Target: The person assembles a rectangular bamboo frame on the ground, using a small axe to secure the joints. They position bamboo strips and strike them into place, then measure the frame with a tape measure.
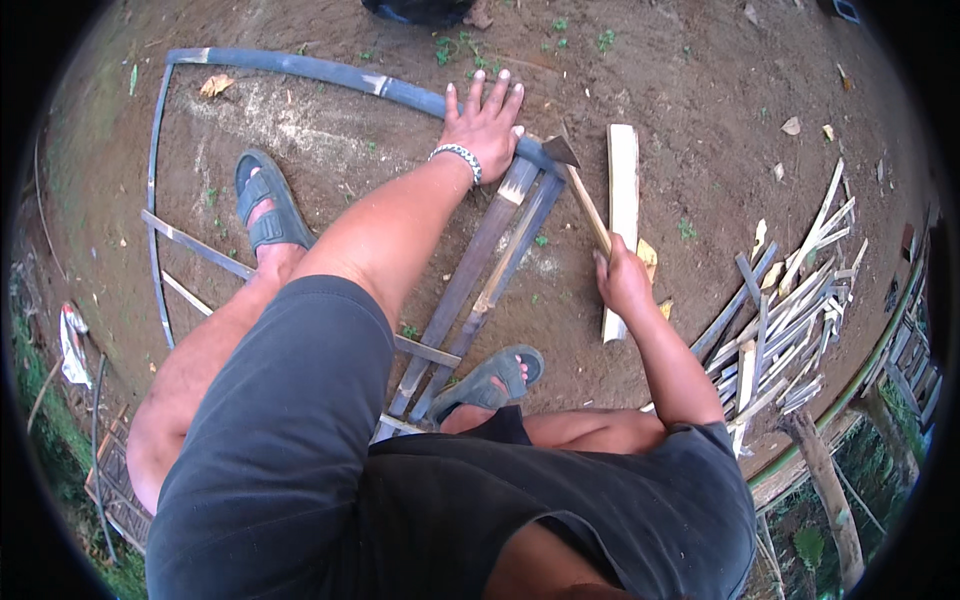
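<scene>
My left hand (482, 128) lies on the end part of a long dark bamboo strip (330, 72), fingers stretched out and spread over it. A light bracelet circles that wrist. My right hand (625, 280) is closed round the wooden handle of a hatchet (592, 208). Its dark metal head touches or hovers just over the strip's right end; I cannot tell which. Two bamboo slats (470, 270) run from that end toward my body, joined by a short crosspiece (428, 350). Thinner slats form the frame's left side.
A pale split board (621, 220) lies right of the hatchet. Farther right is a heap of split bamboo pieces (790, 320). My sandalled feet stand inside and beside the frame. A dark round object (418, 8) sits at the far edge, and a white-and-red wrapper (73, 345) at the left.
</scene>
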A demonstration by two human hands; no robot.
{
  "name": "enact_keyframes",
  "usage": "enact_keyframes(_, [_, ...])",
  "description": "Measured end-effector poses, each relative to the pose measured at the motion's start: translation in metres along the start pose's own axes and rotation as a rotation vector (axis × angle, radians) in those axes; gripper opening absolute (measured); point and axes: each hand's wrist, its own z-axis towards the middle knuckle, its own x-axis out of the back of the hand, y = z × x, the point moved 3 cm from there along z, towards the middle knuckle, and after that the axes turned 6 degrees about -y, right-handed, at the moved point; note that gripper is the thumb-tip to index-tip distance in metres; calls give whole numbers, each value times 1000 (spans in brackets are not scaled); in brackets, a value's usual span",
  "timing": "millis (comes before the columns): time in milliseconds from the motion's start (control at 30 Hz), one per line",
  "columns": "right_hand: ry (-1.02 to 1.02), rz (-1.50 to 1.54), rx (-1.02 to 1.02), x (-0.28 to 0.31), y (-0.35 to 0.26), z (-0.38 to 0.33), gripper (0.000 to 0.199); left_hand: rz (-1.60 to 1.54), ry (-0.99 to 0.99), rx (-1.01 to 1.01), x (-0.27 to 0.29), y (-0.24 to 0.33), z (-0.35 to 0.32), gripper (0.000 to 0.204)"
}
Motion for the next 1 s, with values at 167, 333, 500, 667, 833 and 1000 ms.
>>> enact_keyframes(167, [356,163,-139,-11,62,-42,45,-31,-62,-19,11,3,3,67])
enact_keyframes(333, [539,-62,-335,-9,123,-73,55,-19,-140,-6,23,0,-5,70])
enact_keyframes(500, [424,-106,-548,12,86,-91,74,75,-24,144,66,-36,-39,73])
enact_keyframes(667, [422,394,-329,-50,77,-153,33,-123,-181,453,142,-156,-148,73])
enact_keyframes(833, [-22,360,-531,-4,-46,-268,47,-62,-197,728,200,-233,-366,74])
enact_keyframes(1000, [-345,112,-361,-52,17,-407,65,-261,-447,691,141,-156,-510,65])
